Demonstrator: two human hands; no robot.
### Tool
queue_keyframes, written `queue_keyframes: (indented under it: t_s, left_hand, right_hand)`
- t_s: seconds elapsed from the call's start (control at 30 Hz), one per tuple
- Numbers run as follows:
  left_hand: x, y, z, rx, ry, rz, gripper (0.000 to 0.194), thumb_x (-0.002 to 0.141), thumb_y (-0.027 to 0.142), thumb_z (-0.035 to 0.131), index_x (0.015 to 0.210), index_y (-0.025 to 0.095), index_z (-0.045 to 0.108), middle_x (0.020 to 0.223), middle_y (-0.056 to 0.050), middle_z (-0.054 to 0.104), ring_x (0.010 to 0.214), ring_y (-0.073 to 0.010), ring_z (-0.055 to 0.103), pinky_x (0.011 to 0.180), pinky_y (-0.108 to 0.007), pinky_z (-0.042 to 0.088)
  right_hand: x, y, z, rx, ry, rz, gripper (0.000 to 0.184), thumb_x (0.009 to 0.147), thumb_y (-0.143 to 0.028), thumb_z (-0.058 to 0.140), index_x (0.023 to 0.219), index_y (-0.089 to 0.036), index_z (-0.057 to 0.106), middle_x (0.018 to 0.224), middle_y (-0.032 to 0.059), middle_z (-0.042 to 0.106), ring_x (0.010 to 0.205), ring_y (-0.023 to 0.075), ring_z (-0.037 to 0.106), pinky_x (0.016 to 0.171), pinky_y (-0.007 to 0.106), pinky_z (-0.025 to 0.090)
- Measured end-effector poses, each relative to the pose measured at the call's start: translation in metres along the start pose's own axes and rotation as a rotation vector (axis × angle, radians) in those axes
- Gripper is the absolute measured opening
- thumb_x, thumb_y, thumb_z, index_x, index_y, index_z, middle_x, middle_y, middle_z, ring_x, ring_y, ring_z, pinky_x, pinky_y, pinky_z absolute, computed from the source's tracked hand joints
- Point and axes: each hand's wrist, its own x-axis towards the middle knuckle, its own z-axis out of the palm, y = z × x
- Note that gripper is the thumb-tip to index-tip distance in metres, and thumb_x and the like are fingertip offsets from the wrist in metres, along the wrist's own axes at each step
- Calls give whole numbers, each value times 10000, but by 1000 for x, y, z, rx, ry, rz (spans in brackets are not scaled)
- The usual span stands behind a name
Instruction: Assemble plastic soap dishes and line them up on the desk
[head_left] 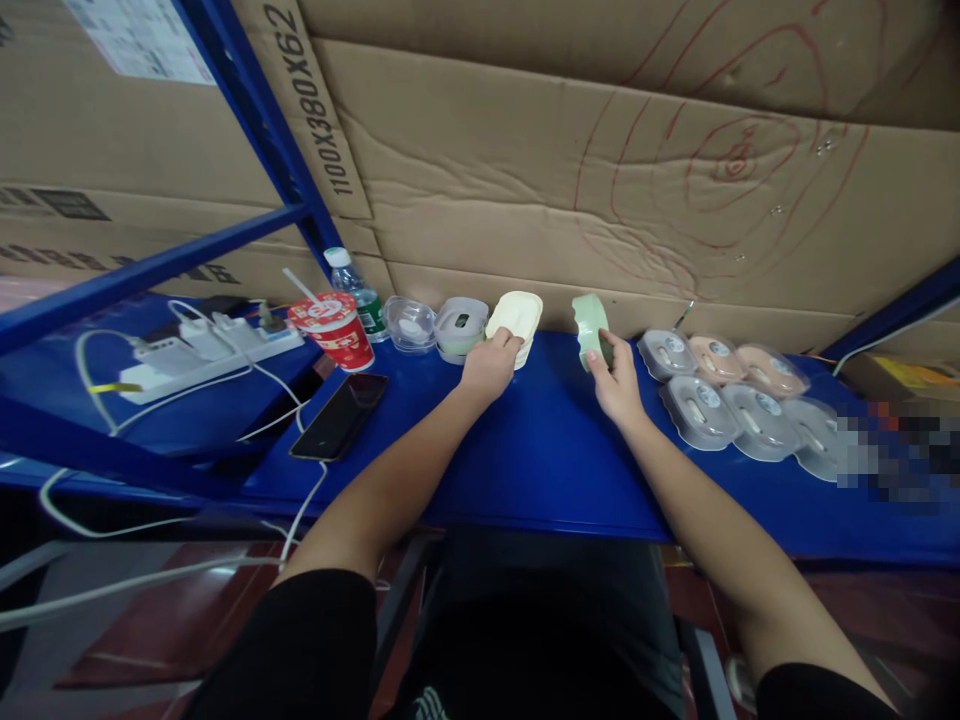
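My left hand (491, 366) reaches to the back of the blue tabletop, its fingers closed at the near edge of a stack of cream, rounded oblong trays (517, 312). How many of them it grips is hidden behind the fingers. A pale green curved piece with a wavy edge (591, 325) stands tilted in my right hand (616, 380), pinched between thumb and fingers. Just left of the cream stack sits a lidded clear container (460, 325) with something greenish inside. Beside that is a clear empty-looking plastic piece (409, 324).
Several lidded containers (765, 420), grey and peach, stand in two rows at right. Leftward are a red cup with a straw (337, 335), a water bottle (364, 295), a phone (340, 416) and a power strip (214, 355) with cables. A cardboard wall (480, 180) closes off the back.
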Motion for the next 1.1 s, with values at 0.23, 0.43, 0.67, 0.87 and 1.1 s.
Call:
queue_keyframes:
  t_s: [0.23,0.43,0.67,0.87,1.1]
  left_hand:
    - [1,-2,6,-92,50,-6,390,1100,323,457,1433,240,642,1323,-124,670,1084,-268,719,832,-357,569]
    - [-3,-6,8,-232,168,-18,364,1028,323,611,1368,218,685,1376,-132,666,1072,-277,733,760,-347,576]
    - [-27,11,-7,-639,348,282,528,1003,602,628,1325,184,648,1091,-76,763,729,-142,678,697,-284,552]
    - [-36,25,-16,-716,324,269,481,987,566,653,1239,155,643,895,-31,725,635,-129,607,650,-284,514]
    - [-31,19,-17,-677,223,193,351,1017,409,618,1289,190,654,807,-14,708,681,-157,654,706,-297,543]
  right_hand:
    - [-1,-2,1,-21,-34,-39,740,974,-776,492,1446,-211,570,1414,185,623,1350,349,587,1188,627,437]
    - [-2,-5,-1,-8,-44,-84,705,991,-752,490,1459,-230,557,1413,176,613,1346,356,585,1169,643,452]
    - [-9,-23,0,-28,-97,-308,806,960,-746,575,1603,-305,370,1577,173,468,1505,382,448,1232,671,394]
    - [-19,-35,4,-82,-110,-345,939,901,-720,693,1653,-351,267,1708,172,272,1597,433,305,1195,718,429]
    - [-20,-39,1,-95,-205,-211,1092,853,-741,729,1704,-384,145,1764,158,190,1587,463,322,1088,721,541]
